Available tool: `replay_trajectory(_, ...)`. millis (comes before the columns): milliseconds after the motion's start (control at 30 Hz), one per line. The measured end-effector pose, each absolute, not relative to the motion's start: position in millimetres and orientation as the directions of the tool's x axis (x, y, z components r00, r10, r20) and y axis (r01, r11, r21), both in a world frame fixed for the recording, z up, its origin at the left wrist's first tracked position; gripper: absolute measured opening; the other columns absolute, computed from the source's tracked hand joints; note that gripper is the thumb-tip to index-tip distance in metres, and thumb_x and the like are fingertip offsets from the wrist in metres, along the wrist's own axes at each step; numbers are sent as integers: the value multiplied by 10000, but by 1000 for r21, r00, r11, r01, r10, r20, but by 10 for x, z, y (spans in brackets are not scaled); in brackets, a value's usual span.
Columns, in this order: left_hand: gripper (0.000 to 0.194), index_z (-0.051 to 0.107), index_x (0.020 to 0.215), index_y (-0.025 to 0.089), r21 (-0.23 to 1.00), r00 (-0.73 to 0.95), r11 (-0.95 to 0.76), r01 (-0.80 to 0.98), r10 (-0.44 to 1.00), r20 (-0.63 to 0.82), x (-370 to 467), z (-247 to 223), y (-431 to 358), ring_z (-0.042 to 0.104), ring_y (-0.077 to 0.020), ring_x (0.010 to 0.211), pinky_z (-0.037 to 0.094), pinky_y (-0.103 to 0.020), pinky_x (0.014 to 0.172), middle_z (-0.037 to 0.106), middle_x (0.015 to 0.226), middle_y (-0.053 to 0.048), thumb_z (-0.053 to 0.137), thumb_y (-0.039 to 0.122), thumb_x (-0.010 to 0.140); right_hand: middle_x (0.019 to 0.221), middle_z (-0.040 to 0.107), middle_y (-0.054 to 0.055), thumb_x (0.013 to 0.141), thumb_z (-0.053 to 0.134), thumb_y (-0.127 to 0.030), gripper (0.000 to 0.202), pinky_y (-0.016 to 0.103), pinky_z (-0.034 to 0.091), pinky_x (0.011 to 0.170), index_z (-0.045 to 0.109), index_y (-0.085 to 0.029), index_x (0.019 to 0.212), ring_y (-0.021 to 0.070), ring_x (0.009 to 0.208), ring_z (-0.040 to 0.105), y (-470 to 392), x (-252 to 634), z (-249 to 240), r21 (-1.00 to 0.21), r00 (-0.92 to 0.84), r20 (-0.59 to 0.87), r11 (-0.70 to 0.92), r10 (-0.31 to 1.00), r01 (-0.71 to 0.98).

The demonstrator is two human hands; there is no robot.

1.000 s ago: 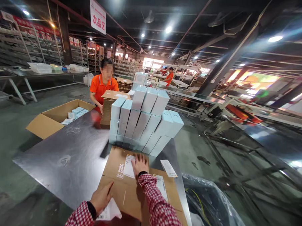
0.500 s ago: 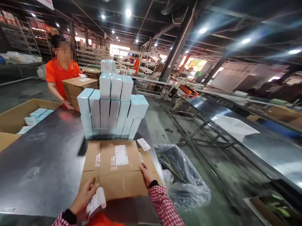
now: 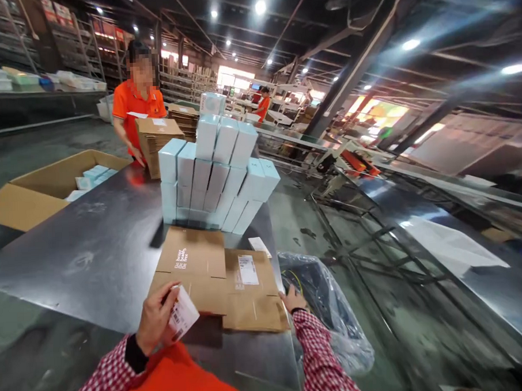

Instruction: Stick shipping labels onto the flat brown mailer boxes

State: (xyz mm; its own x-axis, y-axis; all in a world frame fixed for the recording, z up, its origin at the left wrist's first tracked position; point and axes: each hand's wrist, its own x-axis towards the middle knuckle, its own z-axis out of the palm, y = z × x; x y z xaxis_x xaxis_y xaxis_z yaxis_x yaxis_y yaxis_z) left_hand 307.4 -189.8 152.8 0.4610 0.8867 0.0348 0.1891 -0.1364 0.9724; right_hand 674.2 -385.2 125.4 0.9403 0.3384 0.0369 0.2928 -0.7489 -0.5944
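Pinched in my left hand is a white printed label sheet, held over the near edge of a flat cardboard carton. That carton has white lettering and no label on its visible face. Beside it, to the right, lies another flat carton with a white shipping label on it. My right hand is closed at this labelled carton's right edge, near the table's side; part of its fingers is hidden. Behind the cartons, light-blue boxes stand stacked in tiers.
A white paper slip lies behind the labelled carton. A clear plastic bag sits right of the metal table. An open carton with blue boxes stands left. Across the table a person handles stacked flat cartons.
The labelled carton has slid right with my right hand, baring the unlabelled carton. My left hand has lifted the label sheet and turned it. The view has shifted left.
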Motion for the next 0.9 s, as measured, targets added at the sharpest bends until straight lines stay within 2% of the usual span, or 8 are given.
replay_trajectory(100, 504, 698, 975, 134, 961, 382, -204, 189, 916, 120, 3132, 1580, -1942, 658, -206, 718, 535, -297, 644, 726, 885, -96, 497, 568, 816, 1088, 642, 181, 749, 533, -464, 443, 486, 398, 1002, 649, -164, 1053, 303, 1151, 539, -3327, 6122, 1353, -682, 837, 23, -603, 547, 413)
replay_trajectory(200, 475, 690, 982, 138, 947, 328, -239, 216, 931, 160, 3152, 1610, -1946, 656, -199, 709, 531, -295, 670, 722, 854, -90, 491, 542, 829, 1227, 594, 108, 750, 623, -479, 498, 396, 402, 1017, 604, -228, 1180, 255, 1171, 520, -2944, 5191, 1567, -842, 369, 164, -64, 915, 535)
replay_trajectory(267, 469, 685, 985, 136, 937, 318, -256, 239, 932, 174, 3112, 1651, -1947, 644, -188, 662, 528, -292, 655, 711, 801, -77, 471, 530, 849, 1114, 638, 80, 716, 698, -429, 512, 357, 451, 925, 597, -236, 1180, 232, 1039, 577, -2806, 4674, 1698, -859, 200, 207, 81, 958, 505)
replay_trajectory(400, 489, 662, 1077, 124, 880, 324, -366, 301, 908, 266, 2887, 1792, -1959, 649, -237, 849, 522, -346, 820, 690, 920, -114, 508, 526, 845, 793, 660, 18, 793, 635, -335, 184, 270, 460, 702, 659, -197, 912, 156, 737, 592, -2739, 4346, 1824, -907, 237, 155, 43, 959, 420)
replay_trajectory(500, 590, 574, 1255, 191, 881, 471, -371, 292, 858, 205, 2717, 1858, -1970, 577, -274, 1120, 466, -363, 972, 641, 1168, -111, 659, 490, 754, 725, 672, 9, 803, 641, -347, 159, 257, 446, 671, 683, -197, 776, 145, 691, 592, -2757, 4469, 1860, -902, 135, 158, 88, 978, 422)
replay_trajectory(567, 548, 561, 1253, 220, 949, 597, -228, 217, 800, 55, 2680, 1854, -1975, 628, -244, 1046, 506, -325, 907, 687, 1102, -75, 645, 470, 773, 730, 695, 16, 797, 654, -374, 179, 263, 455, 669, 702, -202, 781, 154, 694, 612, -2753, 4524, 1868, -916, 115, 138, 82, 984, 392)
replay_trajectory(667, 346, 642, 1025, 196, 983, 618, -59, 172, 784, -61, 2741, 1800, -1975, 671, -201, 799, 526, -278, 742, 728, 856, -31, 562, 474, 834, 787, 725, 34, 813, 633, -406, 213, 278, 485, 679, 715, -211, 832, 175, 728, 647, -2709, 4470, 1807, -957, 194, 84, 25, 977, 288)
replay_trajectory(900, 511, 561, 628, 171, 926, 543, -203, 319, 840, -3, 2789, 1500, -1869, 516, -135, 559, 375, -225, 518, 545, 562, 14, 385, 568, 898, 792, 702, 49, 867, 532, -442, 283, 291, 495, 694, 687, -208, 831, 178, 723, 627, -2473, 4586, 1523, -923, 386, 244, 91, 889, 374)
